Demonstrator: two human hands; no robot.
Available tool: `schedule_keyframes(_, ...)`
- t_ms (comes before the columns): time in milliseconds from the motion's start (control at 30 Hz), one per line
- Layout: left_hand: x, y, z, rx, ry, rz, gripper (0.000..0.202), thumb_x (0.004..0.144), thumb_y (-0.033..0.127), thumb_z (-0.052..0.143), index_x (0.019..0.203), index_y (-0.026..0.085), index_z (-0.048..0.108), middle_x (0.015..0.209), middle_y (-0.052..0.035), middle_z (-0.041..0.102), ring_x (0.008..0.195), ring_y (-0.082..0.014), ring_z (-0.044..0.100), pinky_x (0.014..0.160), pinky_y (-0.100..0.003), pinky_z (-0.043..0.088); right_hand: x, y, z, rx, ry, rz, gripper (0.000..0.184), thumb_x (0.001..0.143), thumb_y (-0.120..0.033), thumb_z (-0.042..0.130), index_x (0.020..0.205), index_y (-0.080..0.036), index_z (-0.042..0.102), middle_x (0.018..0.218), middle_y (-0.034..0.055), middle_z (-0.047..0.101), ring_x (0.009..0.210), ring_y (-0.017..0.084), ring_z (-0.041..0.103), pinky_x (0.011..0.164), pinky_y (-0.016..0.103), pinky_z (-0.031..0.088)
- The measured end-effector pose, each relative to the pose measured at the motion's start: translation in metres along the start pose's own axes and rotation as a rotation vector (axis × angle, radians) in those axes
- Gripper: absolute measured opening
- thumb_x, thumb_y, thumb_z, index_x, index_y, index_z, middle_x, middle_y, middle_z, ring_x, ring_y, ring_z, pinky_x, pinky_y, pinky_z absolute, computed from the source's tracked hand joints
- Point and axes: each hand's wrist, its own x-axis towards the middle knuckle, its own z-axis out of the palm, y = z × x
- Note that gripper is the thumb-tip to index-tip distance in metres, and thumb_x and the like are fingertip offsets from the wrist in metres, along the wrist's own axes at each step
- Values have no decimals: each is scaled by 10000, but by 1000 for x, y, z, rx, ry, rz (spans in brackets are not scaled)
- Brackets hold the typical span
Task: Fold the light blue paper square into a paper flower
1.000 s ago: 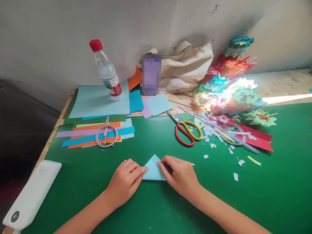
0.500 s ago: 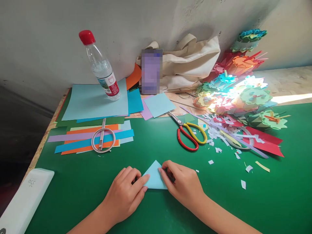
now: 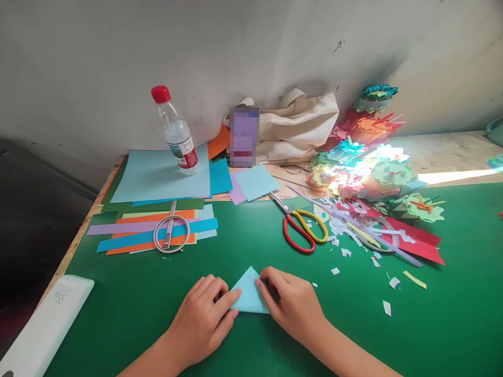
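A small light-blue paper folded into a triangle (image 3: 248, 294) lies on the green mat (image 3: 432, 324) near the front edge. My left hand (image 3: 203, 318) presses its left corner with curled fingers, the index finger stretched along the paper's lower edge. My right hand (image 3: 291, 302) pinches and holds down the right corner. Both hands rest on the mat, touching the paper from either side.
Red-and-yellow scissors (image 3: 302, 225) lie behind the hands. Coloured paper sheets and strips with small metal scissors (image 3: 170, 232) sit at left, a water bottle (image 3: 176, 132) on them. Paper flowers and scraps (image 3: 373, 173) pile at right. A white device (image 3: 43, 330) lies front left; a cloth bag (image 3: 298, 123) against the wall.
The hands stay on the folded triangle; the left index finger has slid a little further along its lower edge. The camera view has shifted slightly.
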Motion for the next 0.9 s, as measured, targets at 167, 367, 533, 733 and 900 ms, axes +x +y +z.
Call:
schedule_keyframes(167,0,-1,1,-7,-2,-2,256,939,201,463,1166,190,582,858,-59,562,716,-170,476,626,-306,409,1,1,1,-17,-2,-20,196,949,-270,465,773,-200,516,582,-41,586,440,76,446,480,219,281)
schedule_keyframes(367,1,0,1,3,11,0,252,935,207,461,1149,193,593,846,-60,564,704,-174,482,611,-311,427,1,1,2,-36,12,-35,193,951,-271,453,780,-204,510,591,-39,589,447,82,456,483,221,282)
schedule_keyframes(533,1,3,3,87,71,22,252,923,193,467,1122,177,622,877,-80,589,729,-182,514,608,-307,455,1,1,2,-66,22,-44,203,952,-264,442,768,-204,504,590,-36,587,454,88,464,482,224,272)
schedule_keyframes(733,0,18,9,201,211,165,316,899,173,475,1156,133,653,1137,-100,670,1077,-238,588,882,-351,518,0,-3,2,-80,40,-55,197,947,-250,446,766,-203,506,597,-38,584,464,85,462,493,224,270)
schedule_keyframes(900,1,25,7,209,129,259,379,927,268,447,1219,113,634,1262,-77,663,1201,-212,581,958,-320,527,1,-4,1,-89,28,-48,208,946,-252,445,757,-197,513,608,-32,590,479,81,462,501,225,257)
